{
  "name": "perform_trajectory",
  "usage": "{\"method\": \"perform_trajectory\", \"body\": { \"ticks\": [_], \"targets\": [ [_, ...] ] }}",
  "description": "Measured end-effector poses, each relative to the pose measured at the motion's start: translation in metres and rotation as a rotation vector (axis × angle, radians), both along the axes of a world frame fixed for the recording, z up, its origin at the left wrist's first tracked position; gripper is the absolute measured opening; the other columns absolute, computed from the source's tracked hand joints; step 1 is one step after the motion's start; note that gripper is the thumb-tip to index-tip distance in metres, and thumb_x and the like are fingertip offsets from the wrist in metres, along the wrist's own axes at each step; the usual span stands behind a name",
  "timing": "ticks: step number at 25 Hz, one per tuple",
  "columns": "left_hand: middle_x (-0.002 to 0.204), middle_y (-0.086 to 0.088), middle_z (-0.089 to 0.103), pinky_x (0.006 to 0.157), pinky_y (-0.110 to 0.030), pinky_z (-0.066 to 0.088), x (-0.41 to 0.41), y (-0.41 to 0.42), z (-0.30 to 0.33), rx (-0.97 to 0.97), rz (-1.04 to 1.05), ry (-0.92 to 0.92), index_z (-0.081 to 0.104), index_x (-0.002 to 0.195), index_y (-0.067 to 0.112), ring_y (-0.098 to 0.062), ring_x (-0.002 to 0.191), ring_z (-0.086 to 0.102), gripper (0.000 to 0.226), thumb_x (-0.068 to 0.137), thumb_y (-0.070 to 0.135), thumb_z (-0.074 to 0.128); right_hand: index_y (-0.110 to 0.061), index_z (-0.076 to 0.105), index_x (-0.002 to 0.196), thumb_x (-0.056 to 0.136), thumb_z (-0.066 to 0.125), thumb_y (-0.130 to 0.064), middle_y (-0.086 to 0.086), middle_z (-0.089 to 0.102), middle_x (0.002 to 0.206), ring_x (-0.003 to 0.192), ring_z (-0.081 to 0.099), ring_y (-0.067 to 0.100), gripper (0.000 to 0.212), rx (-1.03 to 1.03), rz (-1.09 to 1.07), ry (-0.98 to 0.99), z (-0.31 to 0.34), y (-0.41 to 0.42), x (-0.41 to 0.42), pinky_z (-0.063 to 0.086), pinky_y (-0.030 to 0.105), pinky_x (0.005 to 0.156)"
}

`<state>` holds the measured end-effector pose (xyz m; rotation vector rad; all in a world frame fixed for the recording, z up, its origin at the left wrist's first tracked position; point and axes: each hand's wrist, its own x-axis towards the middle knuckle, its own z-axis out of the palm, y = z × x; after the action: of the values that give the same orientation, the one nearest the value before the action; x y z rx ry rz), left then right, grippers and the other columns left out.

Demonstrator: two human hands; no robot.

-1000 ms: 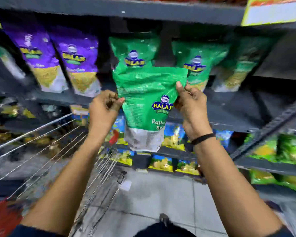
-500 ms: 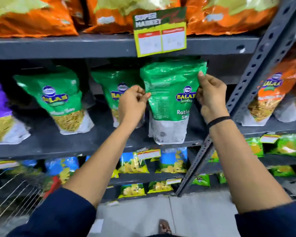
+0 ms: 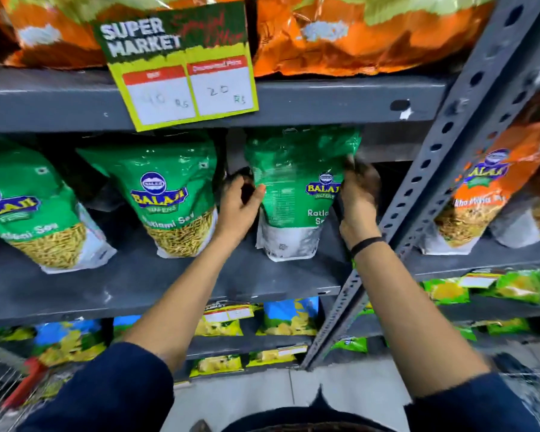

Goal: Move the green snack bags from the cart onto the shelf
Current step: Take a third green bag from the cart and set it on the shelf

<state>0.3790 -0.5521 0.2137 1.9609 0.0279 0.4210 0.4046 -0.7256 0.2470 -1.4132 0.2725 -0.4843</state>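
A green snack bag (image 3: 296, 194) stands upright on the grey shelf (image 3: 156, 282), its white bottom resting on the board. My left hand (image 3: 239, 207) grips its left edge and my right hand (image 3: 357, 196) grips its right edge. Two more green snack bags stand to its left: one (image 3: 169, 194) close by, another (image 3: 25, 207) at the far left. The wire cart (image 3: 3, 388) with a red handle shows only at the bottom left corner.
A grey perforated upright post (image 3: 443, 169) stands right of my right hand. Orange bags (image 3: 493, 194) fill the shelf bay beyond it and the shelf above. A yellow price tag (image 3: 181, 73) hangs from the upper shelf edge. Small snack packs line the lower shelves.
Both hands carried the green bag up and forward from in front of the shelves onto the shelf board. It now stands in the gap right of the other green bags.
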Motion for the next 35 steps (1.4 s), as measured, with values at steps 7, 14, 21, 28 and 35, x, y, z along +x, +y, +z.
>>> {"method": "perform_trajectory", "body": {
  "ticks": [7,14,21,28,35],
  "targets": [
    [0.114,-0.016,0.066,0.097,-0.032,0.048,0.016,-0.013,-0.025,-0.601,0.078,0.186,0.049,0.12,0.002,-0.018,0.104,0.063,0.087,0.081,0.071,0.014,-0.012,0.032,0.139,0.096,0.037,-0.032,0.006,0.038,0.148,0.133,0.039,0.017,0.048,0.121,0.231,0.22,-0.092,0.05,-0.061,0.027,0.031,0.115],
    [0.145,0.002,0.041,0.116,-0.034,0.025,0.035,-0.018,-0.046,-0.56,0.076,0.208,0.039,0.134,0.021,-0.015,0.134,0.036,0.053,0.092,0.051,0.027,-0.024,0.034,0.139,0.089,0.035,-0.056,-0.012,0.036,0.143,0.131,0.034,0.008,0.059,0.083,0.253,0.369,-0.107,0.014,-0.041,0.025,0.035,0.117],
    [0.147,-0.001,0.039,0.113,-0.037,0.03,0.021,-0.038,-0.056,-0.552,0.04,0.304,0.031,0.138,0.025,-0.018,0.133,0.038,0.058,0.09,0.057,0.024,-0.017,0.046,0.13,0.094,0.041,-0.036,-0.009,0.048,0.135,0.117,0.043,0.004,0.041,-0.032,0.275,0.333,-0.097,0.015,-0.022,0.033,-0.002,0.083],
    [0.118,0.0,0.055,0.096,-0.031,0.038,-0.011,-0.023,-0.077,-0.516,0.251,0.161,0.051,0.119,0.011,-0.018,0.113,0.052,0.042,0.095,0.04,0.031,-0.014,0.057,0.1,0.092,0.044,-0.039,0.005,0.06,0.098,0.091,0.054,0.018,0.03,-0.006,-0.069,0.295,-0.134,0.036,-0.049,0.041,0.034,0.084],
    [0.11,-0.031,0.054,0.087,-0.038,0.038,-0.059,0.076,-0.101,-0.495,0.948,-0.084,0.044,0.11,-0.01,-0.032,0.099,0.053,0.043,0.09,0.028,0.039,-0.021,0.053,0.113,0.076,0.071,-0.028,0.002,0.06,0.106,0.099,0.054,-0.001,0.041,-0.272,0.703,0.276,-0.138,0.117,-0.063,0.046,0.028,0.088]
  ]
}}
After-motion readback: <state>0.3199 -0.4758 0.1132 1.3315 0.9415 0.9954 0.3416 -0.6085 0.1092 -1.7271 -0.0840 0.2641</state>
